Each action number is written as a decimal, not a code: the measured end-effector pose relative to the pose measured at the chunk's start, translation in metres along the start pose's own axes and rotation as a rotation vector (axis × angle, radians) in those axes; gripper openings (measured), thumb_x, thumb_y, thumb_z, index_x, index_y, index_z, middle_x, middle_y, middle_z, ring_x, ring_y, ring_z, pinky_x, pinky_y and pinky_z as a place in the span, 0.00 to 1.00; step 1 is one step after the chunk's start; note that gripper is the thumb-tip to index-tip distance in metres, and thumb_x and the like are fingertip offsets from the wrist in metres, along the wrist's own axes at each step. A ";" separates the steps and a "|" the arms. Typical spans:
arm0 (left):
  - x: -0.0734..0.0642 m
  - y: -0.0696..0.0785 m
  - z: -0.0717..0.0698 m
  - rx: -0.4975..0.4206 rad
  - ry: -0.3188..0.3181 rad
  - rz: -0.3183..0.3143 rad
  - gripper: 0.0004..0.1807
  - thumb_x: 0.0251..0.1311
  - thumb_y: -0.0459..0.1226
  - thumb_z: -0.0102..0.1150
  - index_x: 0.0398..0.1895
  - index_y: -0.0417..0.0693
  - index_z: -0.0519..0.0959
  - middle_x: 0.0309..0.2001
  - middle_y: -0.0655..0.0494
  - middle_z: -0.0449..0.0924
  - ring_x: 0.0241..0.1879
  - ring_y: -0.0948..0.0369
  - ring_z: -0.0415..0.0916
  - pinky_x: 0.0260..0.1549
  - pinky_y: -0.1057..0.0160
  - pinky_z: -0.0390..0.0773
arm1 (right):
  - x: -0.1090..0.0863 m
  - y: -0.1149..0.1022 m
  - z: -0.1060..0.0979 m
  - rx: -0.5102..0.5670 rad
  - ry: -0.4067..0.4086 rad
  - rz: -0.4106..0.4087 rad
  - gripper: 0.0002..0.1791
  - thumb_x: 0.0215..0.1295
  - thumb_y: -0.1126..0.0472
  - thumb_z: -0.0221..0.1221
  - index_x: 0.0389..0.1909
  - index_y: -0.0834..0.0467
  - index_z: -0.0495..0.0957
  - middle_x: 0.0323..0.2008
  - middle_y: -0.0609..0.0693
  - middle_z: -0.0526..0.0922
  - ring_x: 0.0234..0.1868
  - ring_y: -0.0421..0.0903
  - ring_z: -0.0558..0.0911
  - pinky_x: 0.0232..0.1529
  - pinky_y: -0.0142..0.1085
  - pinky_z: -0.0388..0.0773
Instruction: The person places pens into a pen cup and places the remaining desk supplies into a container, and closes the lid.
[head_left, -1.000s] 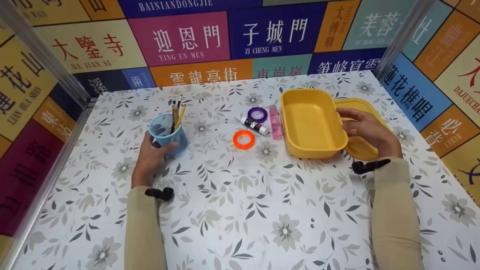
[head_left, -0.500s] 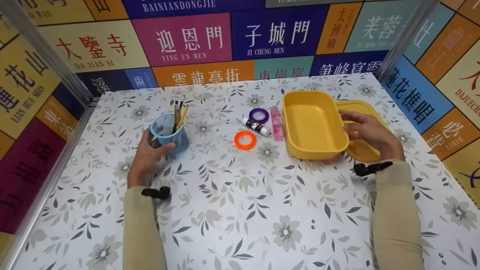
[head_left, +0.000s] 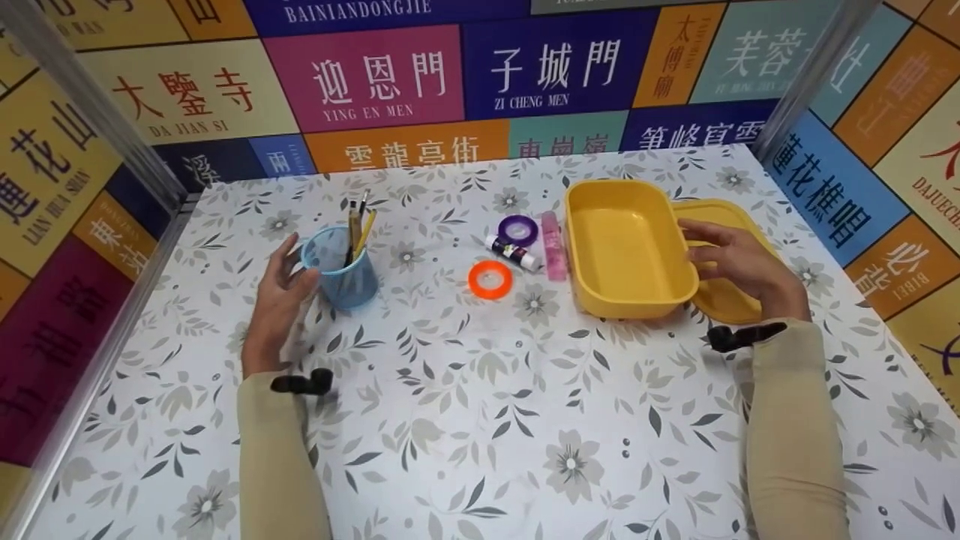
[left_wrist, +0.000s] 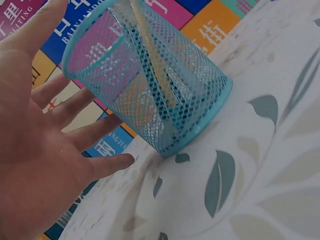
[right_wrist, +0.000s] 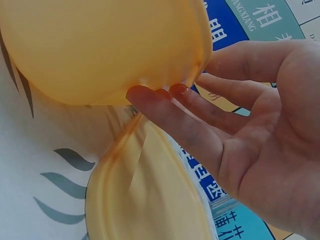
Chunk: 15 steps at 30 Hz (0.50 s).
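My left hand point(head_left: 274, 307) is beside a light blue mesh pen cup point(head_left: 354, 289), its fingers spread and loose around the near left side of the rim. The left wrist view shows the open palm, with a gap between the fingers and the mesh. In the upright cup lean a yellow pencil point(head_left: 366, 231) and paintbrushes point(head_left: 353, 217). My right hand point(head_left: 739, 264) has its straight fingertips touching the right wall of a yellow plastic box point(head_left: 626, 306). In the right wrist view, those fingertips press along the box's lower edge, above the yellow lid point(right_wrist: 150, 195).
Between the cup and the box lie an orange tape roll point(head_left: 490, 294), a purple tape roll point(head_left: 518, 219), a glue stick point(head_left: 514, 253) and a pink, partly see-through strip-shaped item point(head_left: 553, 247). Printed panels point(head_left: 367, 82) wall in the patterned table point(head_left: 480, 420) at the back and sides.
My left hand has let go of the pen cup and drawn back to the left, its fingers opening. The cup stays in place. My right hand remains at the box.
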<state>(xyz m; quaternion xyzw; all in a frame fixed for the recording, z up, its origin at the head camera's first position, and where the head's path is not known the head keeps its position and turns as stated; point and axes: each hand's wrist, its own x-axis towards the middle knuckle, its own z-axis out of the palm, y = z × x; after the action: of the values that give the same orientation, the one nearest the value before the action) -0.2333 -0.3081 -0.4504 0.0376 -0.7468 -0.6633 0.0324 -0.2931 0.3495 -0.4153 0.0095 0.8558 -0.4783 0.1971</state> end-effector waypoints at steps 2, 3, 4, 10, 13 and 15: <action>0.000 0.003 0.002 0.009 0.057 0.025 0.42 0.67 0.52 0.60 0.79 0.68 0.51 0.80 0.54 0.52 0.78 0.53 0.53 0.77 0.48 0.57 | 0.000 -0.001 0.000 -0.009 0.005 -0.003 0.36 0.72 0.46 0.57 0.78 0.37 0.55 0.77 0.49 0.61 0.67 0.47 0.70 0.55 0.30 0.81; 0.000 0.005 0.003 0.006 0.093 0.045 0.40 0.67 0.52 0.60 0.79 0.65 0.53 0.79 0.54 0.56 0.77 0.54 0.56 0.77 0.49 0.59 | 0.000 -0.001 0.000 -0.011 0.006 -0.005 0.36 0.72 0.46 0.57 0.78 0.37 0.55 0.77 0.49 0.61 0.67 0.47 0.70 0.55 0.30 0.81; 0.000 0.007 0.004 0.006 0.134 0.064 0.39 0.67 0.52 0.59 0.78 0.64 0.56 0.77 0.54 0.60 0.76 0.54 0.59 0.76 0.50 0.60 | 0.000 -0.001 0.000 -0.015 0.009 -0.005 0.36 0.72 0.46 0.58 0.78 0.37 0.55 0.77 0.49 0.61 0.67 0.48 0.70 0.56 0.31 0.81; -0.004 0.026 0.007 -0.087 0.362 0.153 0.30 0.69 0.47 0.60 0.72 0.54 0.68 0.68 0.50 0.73 0.66 0.58 0.70 0.71 0.55 0.69 | 0.000 -0.001 0.000 -0.048 0.013 -0.005 0.36 0.72 0.46 0.58 0.77 0.36 0.56 0.77 0.49 0.61 0.68 0.48 0.69 0.57 0.33 0.81; -0.009 0.041 0.009 -0.139 0.379 0.166 0.27 0.69 0.46 0.59 0.70 0.54 0.70 0.67 0.49 0.73 0.63 0.58 0.72 0.70 0.53 0.70 | 0.001 0.000 0.000 -0.051 0.011 -0.013 0.36 0.72 0.47 0.58 0.78 0.37 0.56 0.77 0.50 0.61 0.65 0.46 0.71 0.54 0.29 0.81; -0.011 0.050 0.011 -0.164 0.364 0.169 0.26 0.69 0.46 0.59 0.69 0.55 0.70 0.67 0.48 0.73 0.62 0.57 0.73 0.69 0.51 0.71 | 0.001 0.001 0.000 -0.046 0.013 -0.017 0.36 0.72 0.48 0.58 0.77 0.37 0.56 0.77 0.51 0.61 0.64 0.45 0.72 0.52 0.27 0.82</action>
<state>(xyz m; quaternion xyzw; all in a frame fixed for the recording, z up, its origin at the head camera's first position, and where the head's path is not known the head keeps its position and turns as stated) -0.2236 -0.2904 -0.4019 0.0912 -0.6727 -0.6990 0.2249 -0.2938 0.3498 -0.4167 0.0009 0.8678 -0.4602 0.1876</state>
